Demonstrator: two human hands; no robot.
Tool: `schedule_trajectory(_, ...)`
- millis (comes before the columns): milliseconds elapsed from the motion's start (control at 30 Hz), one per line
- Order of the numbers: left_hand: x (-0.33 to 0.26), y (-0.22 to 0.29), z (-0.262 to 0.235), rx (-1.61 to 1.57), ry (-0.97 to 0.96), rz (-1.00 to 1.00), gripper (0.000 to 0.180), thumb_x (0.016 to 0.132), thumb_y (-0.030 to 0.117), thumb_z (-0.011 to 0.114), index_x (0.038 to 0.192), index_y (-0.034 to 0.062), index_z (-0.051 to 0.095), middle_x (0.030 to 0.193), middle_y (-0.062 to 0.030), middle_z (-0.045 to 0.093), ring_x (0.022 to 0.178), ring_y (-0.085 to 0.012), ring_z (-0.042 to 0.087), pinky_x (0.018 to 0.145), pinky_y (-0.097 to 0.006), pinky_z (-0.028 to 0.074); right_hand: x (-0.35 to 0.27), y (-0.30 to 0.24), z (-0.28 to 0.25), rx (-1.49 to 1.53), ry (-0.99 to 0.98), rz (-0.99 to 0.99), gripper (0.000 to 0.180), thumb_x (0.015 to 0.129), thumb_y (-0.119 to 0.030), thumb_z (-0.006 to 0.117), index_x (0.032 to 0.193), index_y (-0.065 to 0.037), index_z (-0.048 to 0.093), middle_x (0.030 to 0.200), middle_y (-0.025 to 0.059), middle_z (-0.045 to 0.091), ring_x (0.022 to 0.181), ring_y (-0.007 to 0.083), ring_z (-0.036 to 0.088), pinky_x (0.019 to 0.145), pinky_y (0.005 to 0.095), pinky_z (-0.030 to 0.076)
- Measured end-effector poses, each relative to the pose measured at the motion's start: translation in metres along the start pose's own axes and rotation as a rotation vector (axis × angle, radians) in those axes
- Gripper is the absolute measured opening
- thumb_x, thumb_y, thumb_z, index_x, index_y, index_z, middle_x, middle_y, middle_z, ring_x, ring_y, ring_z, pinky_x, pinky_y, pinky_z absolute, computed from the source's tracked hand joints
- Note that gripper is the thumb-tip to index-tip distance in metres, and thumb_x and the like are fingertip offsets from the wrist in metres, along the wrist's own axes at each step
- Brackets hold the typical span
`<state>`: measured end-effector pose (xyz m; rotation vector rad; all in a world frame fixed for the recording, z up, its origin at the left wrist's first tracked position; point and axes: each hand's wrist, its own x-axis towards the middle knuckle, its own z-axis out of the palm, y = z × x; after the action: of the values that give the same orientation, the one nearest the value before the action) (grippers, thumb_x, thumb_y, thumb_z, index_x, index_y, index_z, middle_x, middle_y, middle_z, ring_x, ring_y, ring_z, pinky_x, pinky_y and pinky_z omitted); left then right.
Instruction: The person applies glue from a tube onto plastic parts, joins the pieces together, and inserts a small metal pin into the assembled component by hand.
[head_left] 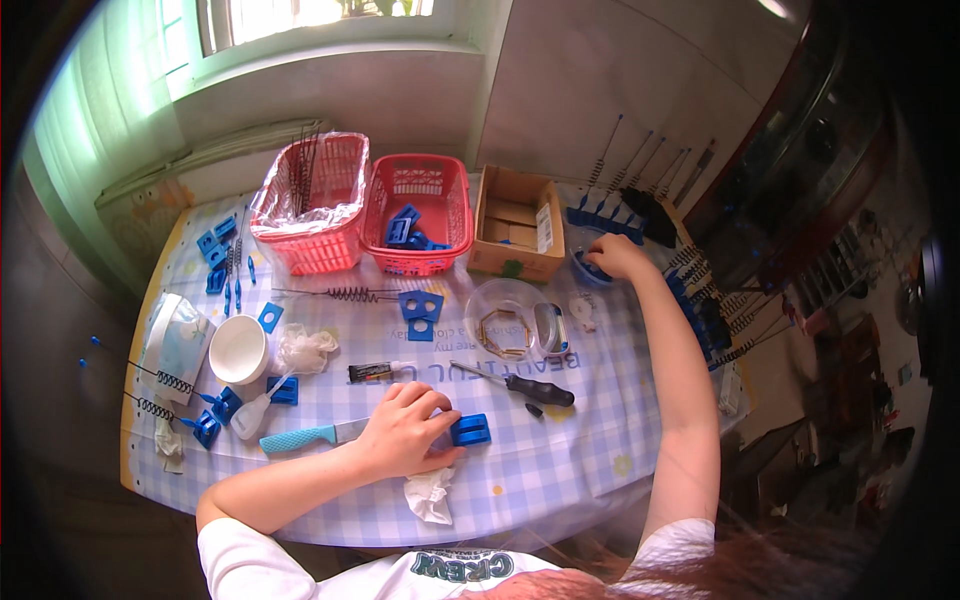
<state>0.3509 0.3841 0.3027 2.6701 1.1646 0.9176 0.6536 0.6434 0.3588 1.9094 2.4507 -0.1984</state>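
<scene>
My left hand [405, 430] lies low over the middle of the table. Its fingers and thumb close on the left end of a small blue plastic block [471, 430] with slots in it. Partly beneath that hand is a knife [300, 438] with a light blue handle; its blade is mostly covered. My right hand [615, 256] is stretched far forward to a small blue bowl [598, 280], fingers bent down into it. Whatever those fingertips pinch is hidden. A crumpled white tissue [430, 495] sits just below my left hand.
A black-handled screwdriver [540, 390], a small black tube [371, 373] and a clear round container [490, 300] lie ahead. Two red baskets [418, 170] and a cardboard box [520, 260] line the back. A white cup [238, 350] stands left; spring-wire pieces [700, 300] stand along the right edge.
</scene>
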Motion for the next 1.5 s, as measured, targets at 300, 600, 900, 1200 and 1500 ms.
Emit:
schedule_trajectory(300,0.004,0.0,0.0,0.045,-0.007,0.059,0.033,0.062,0.03,0.066,0.083,0.0058,0.06,0.084,-0.0034,0.052,0.083,-0.0189,0.048,0.072,-0.03,0.037,0.024,0.005,0.013,-0.088,0.0,-0.019,0.024,0.07,-0.017,0.059,0.092,-0.008,0.062,0.092,0.0122,0.061,0.089,0.0273,0.057,0.077,0.0341,0.045)
schedule_trajectory(600,0.002,0.0,0.0,0.03,-0.019,0.041,0.034,0.062,0.03,0.066,0.084,0.0059,0.059,0.083,-0.0035,0.051,0.083,-0.019,0.048,0.073,-0.03,0.037,0.016,-0.004,0.005,-0.156,-0.063,-0.108,0.021,0.067,-0.01,0.06,0.088,-0.009,0.062,0.093,0.0115,0.06,0.091,0.0284,0.056,0.077,0.0354,0.045)
schedule_trajectory(900,0.005,-0.004,0.005,-0.074,0.032,-0.012,0.038,0.057,0.027,0.069,0.088,0.0068,0.058,0.084,-0.0049,0.054,0.08,-0.0216,0.049,0.069,-0.032,0.037,-0.007,0.013,-0.016,-0.097,0.302,-0.2,0.015,0.067,-0.01,0.058,0.079,-0.003,0.059,0.082,0.0154,0.059,0.08,0.0309,0.056,0.07,0.0378,0.045)
schedule_trajectory(1200,0.001,-0.006,0.003,-0.432,0.147,-0.115,0.037,0.059,0.018,0.069,0.09,0.0042,0.056,0.081,-0.0088,0.057,0.076,-0.0253,0.053,0.069,-0.033,0.043,-0.143,-0.121,0.006,1.234,-0.084,-0.419,0.013,0.075,-0.003,0.062,0.087,-0.001,0.057,0.077,0.0016,0.058,0.07,0.0048,0.053,0.06,0.0173,0.043)
schedule_trajectory(1500,-0.01,-0.008,0.004,-1.212,-0.124,-0.487,0.035,0.071,0.011,0.064,0.102,0.0003,0.052,0.092,-0.0075,0.059,0.087,-0.0118,0.055,0.075,-0.027,0.045,-0.168,-0.145,0.069,1.563,-0.37,-0.378,0.016,0.076,-0.003,0.061,0.091,0.001,0.057,0.083,0.0031,0.057,0.075,0.0068,0.052,0.067,0.0202,0.043)
